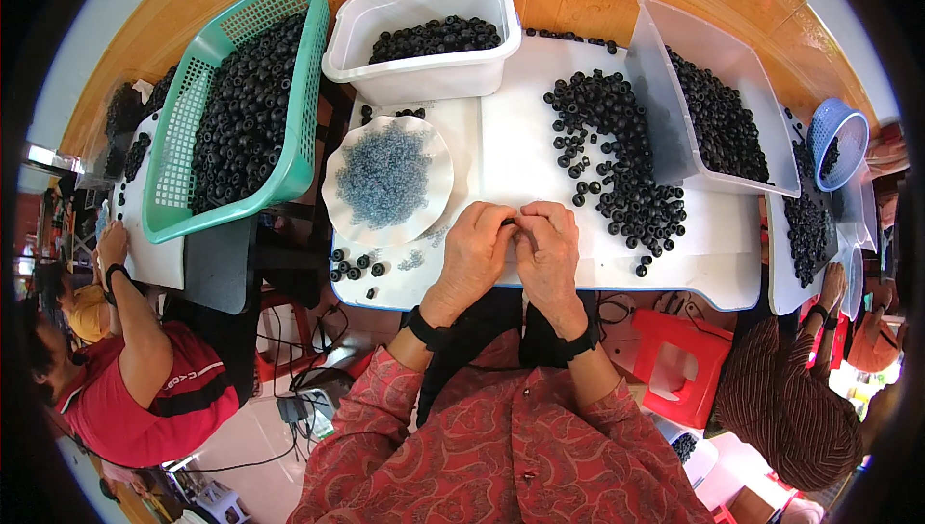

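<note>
At the front edge of the white table, my left hand (475, 252) and my right hand (547, 256) meet with fingertips pinched together. Between them shows a sliver of a small black round part (509, 222), mostly covered by the fingers. Left of my hands, a white scalloped plate (439, 184) holds a heap of small translucent bluish pieces (382, 174), perhaps rings. A few black round parts (363, 261) lie in front of the plate. Spread to the right of my hands is a large pile of loose black round parts (617, 158), some with visible holes.
At the back stand a white tub (424, 81) and, to its right, a translucent bin (665, 129), both holding black parts. A green basket (303, 139) full of them is at left. Co-workers sit on both sides. A red stool (674, 370) stands below right.
</note>
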`<state>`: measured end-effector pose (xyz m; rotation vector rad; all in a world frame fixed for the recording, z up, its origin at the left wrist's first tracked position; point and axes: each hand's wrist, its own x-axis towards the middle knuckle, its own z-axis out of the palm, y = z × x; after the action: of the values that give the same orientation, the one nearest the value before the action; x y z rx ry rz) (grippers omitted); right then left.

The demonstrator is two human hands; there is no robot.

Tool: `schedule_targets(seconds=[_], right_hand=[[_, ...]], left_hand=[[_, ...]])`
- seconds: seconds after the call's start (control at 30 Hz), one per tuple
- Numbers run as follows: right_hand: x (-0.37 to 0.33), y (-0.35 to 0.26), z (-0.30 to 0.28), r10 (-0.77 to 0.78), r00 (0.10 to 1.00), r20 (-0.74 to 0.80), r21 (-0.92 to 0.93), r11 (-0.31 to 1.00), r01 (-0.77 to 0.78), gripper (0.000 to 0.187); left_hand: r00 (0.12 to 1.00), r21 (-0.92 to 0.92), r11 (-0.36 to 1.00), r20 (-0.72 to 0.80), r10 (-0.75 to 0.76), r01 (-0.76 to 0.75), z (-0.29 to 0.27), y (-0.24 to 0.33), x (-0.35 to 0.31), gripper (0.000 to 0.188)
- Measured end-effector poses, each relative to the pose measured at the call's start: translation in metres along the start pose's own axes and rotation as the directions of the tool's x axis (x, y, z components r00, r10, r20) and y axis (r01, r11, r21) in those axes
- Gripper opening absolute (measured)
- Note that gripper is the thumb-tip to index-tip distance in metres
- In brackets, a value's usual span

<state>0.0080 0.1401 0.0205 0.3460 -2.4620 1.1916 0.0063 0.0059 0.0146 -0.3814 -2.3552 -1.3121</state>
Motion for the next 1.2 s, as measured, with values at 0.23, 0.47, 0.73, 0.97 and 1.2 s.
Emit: schedule_targets(seconds=[0.23,0.47,0.73,0.97,1.2], right_hand=[[-0.003,0.002,0.000,0.023,0.999,-0.033,0.142,0.990,-0.018,0.020],[-0.008,-0.024,-0.020,0.123,0.992,0.023,0.389,0.913,-0.123,0.015],[-0.004,-0.051,-0.044,0.198,0.975,0.105,0.540,0.812,-0.223,0.016],[-0.003,-0.061,-0.055,0.150,0.979,0.140,0.565,0.799,-0.204,0.015],[-0.006,-0.070,-0.062,0.230,0.955,0.186,0.663,0.689,-0.294,0.015]], left_hand=[[0.995,-0.105,0.989,0.014,-0.104,0.105,-0.006,0.006,-0.002,0.019],[0.856,-0.730,0.492,0.254,-0.450,0.475,-0.016,0.022,-0.009,0.026],[0.870,-0.800,0.410,0.263,-0.417,0.438,-0.031,0.044,-0.011,0.028],[0.888,-0.818,0.404,0.254,-0.385,0.409,-0.040,0.052,-0.013,0.029],[0.855,-0.925,-0.034,0.364,-0.369,0.379,-0.039,0.046,-0.019,0.029]])
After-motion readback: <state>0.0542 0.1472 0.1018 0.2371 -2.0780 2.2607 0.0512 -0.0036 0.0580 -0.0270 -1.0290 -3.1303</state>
